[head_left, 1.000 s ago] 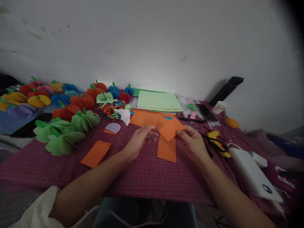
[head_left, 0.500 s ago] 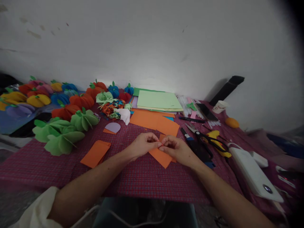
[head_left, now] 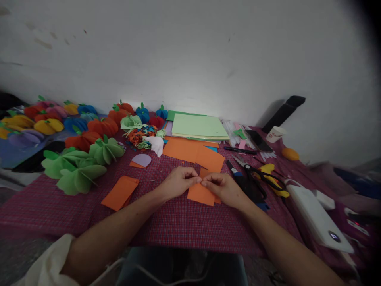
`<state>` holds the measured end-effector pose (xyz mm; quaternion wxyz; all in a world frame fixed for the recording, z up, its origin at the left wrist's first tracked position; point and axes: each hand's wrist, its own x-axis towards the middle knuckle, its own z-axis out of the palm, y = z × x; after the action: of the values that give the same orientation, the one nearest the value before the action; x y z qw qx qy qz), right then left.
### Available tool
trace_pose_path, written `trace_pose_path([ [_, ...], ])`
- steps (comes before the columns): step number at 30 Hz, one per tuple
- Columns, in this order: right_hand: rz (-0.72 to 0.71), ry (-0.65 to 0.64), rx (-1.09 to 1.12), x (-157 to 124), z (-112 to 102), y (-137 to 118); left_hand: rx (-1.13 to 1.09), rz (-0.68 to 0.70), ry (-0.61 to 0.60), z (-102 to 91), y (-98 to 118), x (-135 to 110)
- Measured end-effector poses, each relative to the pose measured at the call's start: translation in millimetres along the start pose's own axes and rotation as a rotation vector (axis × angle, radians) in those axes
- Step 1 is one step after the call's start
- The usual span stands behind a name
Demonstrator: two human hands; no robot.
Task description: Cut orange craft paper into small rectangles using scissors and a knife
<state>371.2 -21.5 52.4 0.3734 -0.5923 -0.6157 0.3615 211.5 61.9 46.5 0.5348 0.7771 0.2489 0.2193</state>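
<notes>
An orange piece of paper [head_left: 201, 195] hangs below my fingertips, its upper edge pinched between both hands. My left hand [head_left: 182, 183] is closed on it from the left, thumb against forefinger. From the right, my right hand [head_left: 224, 188] grips the same edge, its thumb close to the other thumb. The fingers hide the top of the paper. More orange paper shows just behind and beside it. Farther back lie wide orange sheets [head_left: 184, 150], and to the left a small stack of orange paper pieces [head_left: 120, 193] rests on the checked cloth [head_left: 178, 230].
Paper pumpkins [head_left: 102, 127] in several colours crowd the left side, near a heap of paper scraps [head_left: 139, 136]. Light green sheets [head_left: 199, 126] are stacked against the wall. Scissors [head_left: 253, 171], a utility knife [head_left: 233, 169], a phone [head_left: 258, 140] and a white power bank [head_left: 320, 216] lie at right.
The orange paper has turned between my fingers, so its lower edge is now nearly level instead of pointing down at a corner. Both hands stay in almost the same place.
</notes>
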Motion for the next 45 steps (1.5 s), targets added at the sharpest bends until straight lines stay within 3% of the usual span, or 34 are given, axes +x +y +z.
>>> trace_pose_path([
  [6, 0.025, 0.012, 0.003, 0.4, -1.6, -0.5, 0.102, -0.011, -0.018, -4.5, 1.3, -1.0],
  [18, 0.085, 0.092, -0.018, 1.3, -18.8, -1.7, 0.126, 0.024, 0.113, -13.5, 7.7, -0.5],
  [26, 0.049, 0.018, -0.031, -0.6, -10.9, -0.1, 0.170, 0.019, -0.057, -7.8, 5.4, -1.8],
  [35, 0.014, 0.006, 0.021, 0.9, -3.8, 0.5, 0.225, 0.022, -0.048, -3.6, 0.1, -1.3],
  [45, 0.031, 0.002, 0.003, 0.4, -5.8, -0.6, 0.299, 0.046, -0.052, -4.0, 8.2, -3.1],
])
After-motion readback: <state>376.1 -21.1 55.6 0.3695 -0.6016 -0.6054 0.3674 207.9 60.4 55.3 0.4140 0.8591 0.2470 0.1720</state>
